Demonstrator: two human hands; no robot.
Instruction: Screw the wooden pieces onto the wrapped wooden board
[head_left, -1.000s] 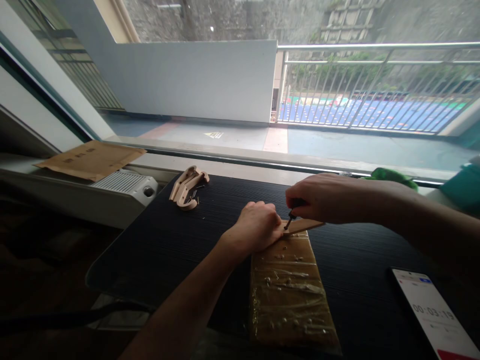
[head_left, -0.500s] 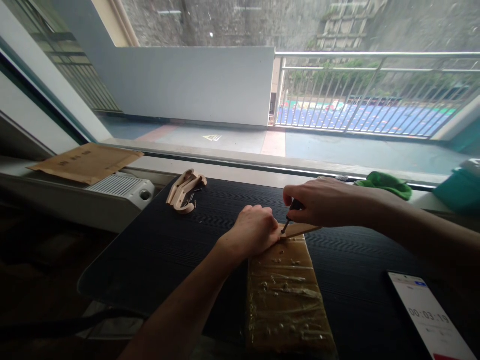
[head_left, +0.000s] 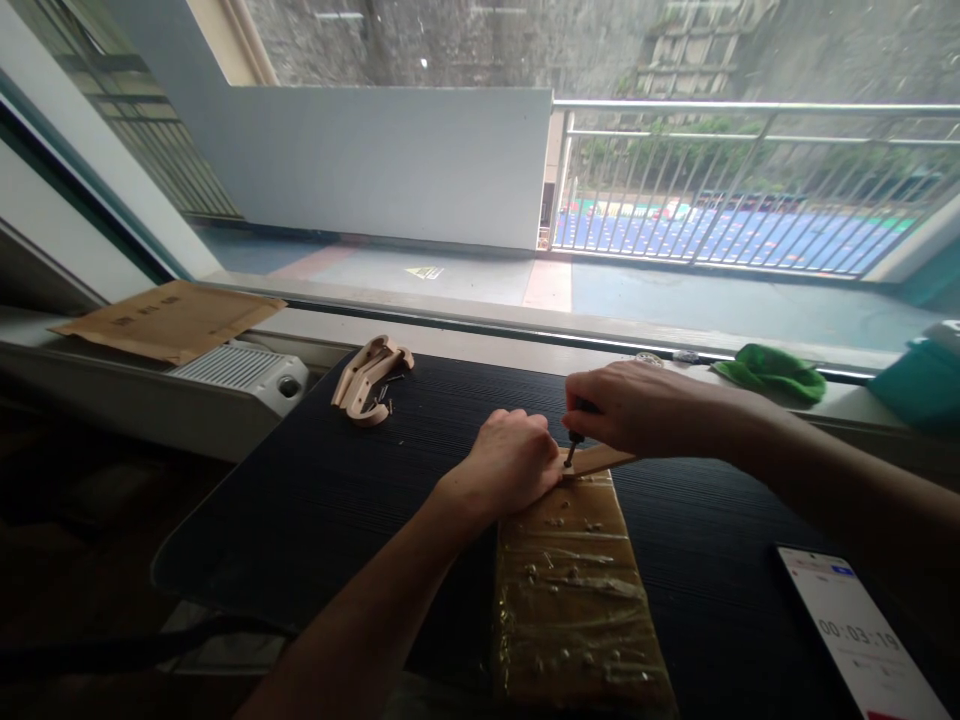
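Note:
My right hand grips a screwdriver by its dark handle, the shaft slanting down onto a light wooden piece. That piece lies across the far end of a box wrapped in shiny brown tape. My left hand is closed at the left end of the wooden piece, pressing it against the box; its fingertips are hidden. Several small holes and bumps dot the tape. To the left, curved wooden hooks lie on the black table, with several screws beside them.
A phone showing a timer lies at the right. On the sill are a green cloth and a roll of clear tape; a teal container stands farther right. A brown envelope rests on the white radiator at left.
My right hand has turned slightly on the screwdriver and the handle now stands more upright. My left hand stays in place on the wooden piece.

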